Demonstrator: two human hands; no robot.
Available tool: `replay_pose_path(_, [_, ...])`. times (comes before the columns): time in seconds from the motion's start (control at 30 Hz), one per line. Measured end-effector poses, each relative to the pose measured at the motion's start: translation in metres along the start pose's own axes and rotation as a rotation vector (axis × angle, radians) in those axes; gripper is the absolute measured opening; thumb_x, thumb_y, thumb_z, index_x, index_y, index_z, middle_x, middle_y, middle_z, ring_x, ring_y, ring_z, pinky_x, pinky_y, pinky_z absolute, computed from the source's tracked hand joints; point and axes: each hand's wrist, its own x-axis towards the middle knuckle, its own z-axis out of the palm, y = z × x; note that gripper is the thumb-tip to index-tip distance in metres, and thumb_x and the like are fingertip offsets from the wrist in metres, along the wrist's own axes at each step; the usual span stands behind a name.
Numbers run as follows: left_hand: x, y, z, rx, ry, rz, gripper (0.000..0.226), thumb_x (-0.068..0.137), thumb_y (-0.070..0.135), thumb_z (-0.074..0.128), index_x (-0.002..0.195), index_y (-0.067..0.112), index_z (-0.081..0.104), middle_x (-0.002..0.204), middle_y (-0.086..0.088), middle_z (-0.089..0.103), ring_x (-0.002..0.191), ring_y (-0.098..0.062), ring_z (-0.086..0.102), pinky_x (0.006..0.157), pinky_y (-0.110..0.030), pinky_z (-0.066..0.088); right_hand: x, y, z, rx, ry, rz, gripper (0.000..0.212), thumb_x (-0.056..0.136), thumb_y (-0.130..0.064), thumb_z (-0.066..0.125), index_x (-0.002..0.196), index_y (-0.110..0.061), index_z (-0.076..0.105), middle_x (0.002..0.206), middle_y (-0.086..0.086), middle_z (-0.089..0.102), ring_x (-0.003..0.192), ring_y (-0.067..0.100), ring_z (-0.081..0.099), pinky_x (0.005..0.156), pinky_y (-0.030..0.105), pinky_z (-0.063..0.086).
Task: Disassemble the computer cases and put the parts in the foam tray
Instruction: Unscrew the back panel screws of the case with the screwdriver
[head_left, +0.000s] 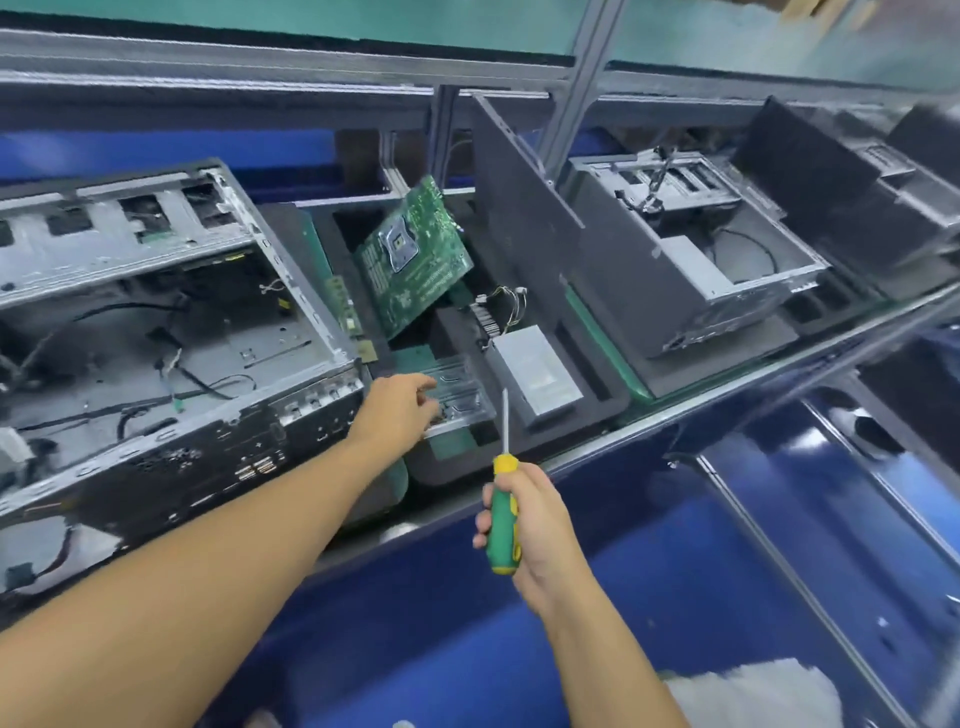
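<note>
Screwdriver (503, 467) in right hand (535, 525), tip pointing toward foam tray (605, 379)

Left forearm (234, 525): bare along all I can see.
Right forearm (602, 644): bare too.
Hands: left hand (397, 408) and right hand (537, 519), both bare.

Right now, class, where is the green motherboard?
Head view, centre: the motherboard leans tilted in the foam tray, right of the open computer case, beyond the silver box.
</note>
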Motion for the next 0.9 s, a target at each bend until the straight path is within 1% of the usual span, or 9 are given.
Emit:
replay_pose_path(0.1, [-0.020,0.015,-0.035,0.054,-0.050,0.297,0.031,0.097,0.022,0.059,0.127,0.023,0.066,0.105,0.004,0.071,0.086,-0.012,0.062,0.078,-0.026,0.047,0.003,0.005,0.020,0.103,-0.098,0.007,0.019,0.080,-0.020,0.052,0.097,-0.011,0.050,0.076,0.008,0.055,0.054,0.020,0.051,0.049,0.033,0.046])
replay_pose_path(0.2, [-0.046,0.018,-0.090,0.149,0.095,0.568,0.029,0.094,0.018,0.060,0.122,0.017,0.068,0.109,0.002,0.069,0.098,-0.016,0.060,0.089,-0.034,0.049,0.003,0.020,0.041,0.131,-0.229,0.037,0.019,0.086,-0.021,0.048,0.103,-0.011,0.047,0.077,0.009,0.059,0.055,0.020,0.053,0.051,0.033,0.047])
replay_pose_path(0.27, [-0.063,0.002,-0.132,0.250,0.187,0.602,0.031,0.091,0.026,0.061,0.120,0.017,0.067,0.114,0.000,0.066,0.105,-0.020,0.058,0.094,-0.037,0.046,0.000,0.035,0.055,0.077,-0.325,0.053,0.019,0.091,-0.017,0.044,0.108,-0.009,0.048,0.081,0.012,0.064,0.060,0.022,0.056,0.054,0.035,0.050])
replay_pose_path(0.37, [-0.084,-0.045,-0.194,0.376,0.096,0.285,0.053,0.084,0.056,0.065,0.129,0.028,0.058,0.129,0.003,0.056,0.119,-0.021,0.052,0.103,-0.043,0.042,-0.008,0.062,0.076,-0.022,-0.432,0.077,0.018,0.100,-0.012,0.042,0.118,-0.008,0.046,0.086,0.016,0.068,0.064,0.027,0.061,0.058,0.037,0.054])
replay_pose_path(0.43, [-0.096,-0.078,-0.223,0.409,-0.088,-0.039,0.078,0.074,0.071,0.070,0.139,0.031,0.049,0.138,0.007,0.050,0.124,-0.017,0.050,0.105,-0.037,0.039,-0.015,0.080,0.089,-0.115,-0.473,0.097,0.016,0.103,-0.013,0.045,0.118,-0.008,0.044,0.086,0.015,0.070,0.064,0.028,0.062,0.056,0.036,0.054])
replay_pose_path(0.5, [-0.105,-0.098,-0.231,0.384,-0.324,-0.264,0.098,0.066,0.073,0.071,0.147,0.029,0.039,0.147,0.009,0.045,0.127,-0.015,0.048,0.106,-0.032,0.036,-0.020,0.094,0.102,-0.225,-0.494,0.119,0.016,0.103,-0.019,0.049,0.116,-0.010,0.045,0.085,0.009,0.071,0.059,0.024,0.060,0.050,0.031,0.050])
replay_pose_path(0.6, [-0.109,-0.115,-0.216,0.326,-0.474,-0.331,0.101,0.072,0.057,0.078,0.154,0.022,0.030,0.156,0.003,0.037,0.139,-0.019,0.040,0.117,-0.034,0.028,-0.026,0.109,0.121,-0.344,-0.500,0.130,0.021,0.101,-0.031,0.054,0.113,-0.015,0.049,0.079,0.000,0.068,0.052,0.018,0.053,0.044,0.027,0.042])
replay_pose_path(0.73, [-0.106,-0.123,-0.205,0.334,-0.365,-0.300,0.050,0.082,0.023,0.080,0.126,0.023,0.056,0.128,-0.005,0.065,0.108,-0.024,0.062,0.099,-0.035,0.047,-0.025,0.119,0.136,-0.409,-0.499,0.110,0.018,0.099,-0.028,0.050,0.115,-0.032,0.056,0.077,-0.006,0.066,0.051,0.014,0.049,0.043,0.025,0.040])
replay_pose_path(0.9, [-0.108,-0.121,-0.202,0.313,-0.342,-0.312,0.052,0.082,0.017,0.077,0.130,0.015,0.058,0.111,-0.010,0.069,0.097,-0.031,0.067,0.087,-0.047,0.056,-0.021,0.123,0.143,-0.426,-0.464,0.073,0.027,0.100,-0.029,0.047,0.115,-0.050,0.055,0.082,-0.003,0.063,0.054,0.012,0.049,0.045,0.025,0.042])
